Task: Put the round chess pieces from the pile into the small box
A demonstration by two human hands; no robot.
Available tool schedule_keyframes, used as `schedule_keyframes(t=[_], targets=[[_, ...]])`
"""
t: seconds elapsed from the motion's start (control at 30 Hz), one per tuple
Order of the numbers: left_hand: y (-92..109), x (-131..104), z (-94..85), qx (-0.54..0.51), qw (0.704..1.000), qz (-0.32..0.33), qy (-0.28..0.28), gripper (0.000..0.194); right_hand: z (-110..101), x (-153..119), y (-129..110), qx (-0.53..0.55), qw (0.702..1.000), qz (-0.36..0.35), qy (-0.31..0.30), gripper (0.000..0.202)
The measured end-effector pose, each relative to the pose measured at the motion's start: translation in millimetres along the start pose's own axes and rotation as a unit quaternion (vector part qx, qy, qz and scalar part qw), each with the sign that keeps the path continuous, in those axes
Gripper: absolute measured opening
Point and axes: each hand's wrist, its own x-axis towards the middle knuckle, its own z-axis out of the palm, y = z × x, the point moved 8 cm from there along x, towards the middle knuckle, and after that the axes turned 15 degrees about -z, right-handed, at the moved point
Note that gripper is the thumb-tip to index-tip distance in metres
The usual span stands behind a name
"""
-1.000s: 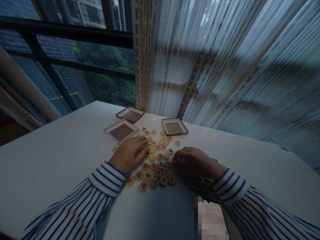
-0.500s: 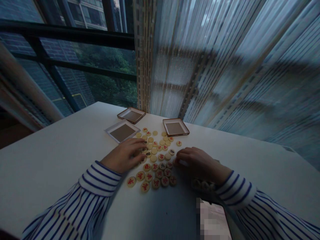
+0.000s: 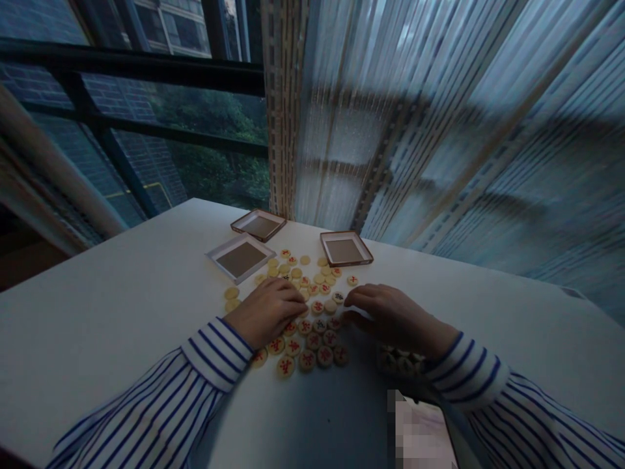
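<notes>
Round wooden pieces (image 3: 307,359), some face up with red or black characters and others plain side up, lie spread across the middle of the white table (image 3: 122,293). Over the left part of the spread is my left hand (image 3: 273,309), fingers bent down together onto the pieces; whatever is under its fingertips is hidden. My right hand (image 3: 383,312) rests at the right edge of the spread, thumb and fingers curved and apart, beside a black-marked piece (image 3: 338,297). Nothing shows between its fingers.
Three shallow box parts stand behind the pieces: a white-rimmed one (image 3: 227,246), one at the back left (image 3: 267,237) and one at the right (image 3: 349,263). A tray of pieces (image 3: 401,365) sits under my right wrist, with a phone (image 3: 424,433) nearer me.
My left hand has moved right, further over the pieces, and its fingers have come together. Plain pieces now show left of it. My right hand has stayed nearly in place.
</notes>
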Motion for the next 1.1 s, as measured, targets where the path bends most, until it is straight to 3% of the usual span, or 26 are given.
schedule_keyframes(t=[0.47,0.7,0.83,0.97,1.1], targets=[[3,7,3.7,0.027,1.0,-0.003,-0.013,0.026,1,-2,3,-0.012,1.0,0.004,0.003,0.017],[1,9,5.0,-0.01,1.0,-0.011,-0.023,0.022,-1,-1,0,-0.002,1.0,-0.004,0.011,0.017],[-3,8,-3.2,-0.08,0.996,-0.034,0.009,0.027,-4,-1,1,-0.004,1.0,0.001,0.019,0.016],[-15,5,-19.4,-0.216,0.97,-0.101,0.05,0.033,-3,-3,3,-0.009,1.0,0.011,0.012,0.017],[-33,1,-17.1,-0.369,0.91,-0.187,0.026,0.032,-2,-4,2,-0.006,1.0,0.009,0.019,0.018]])
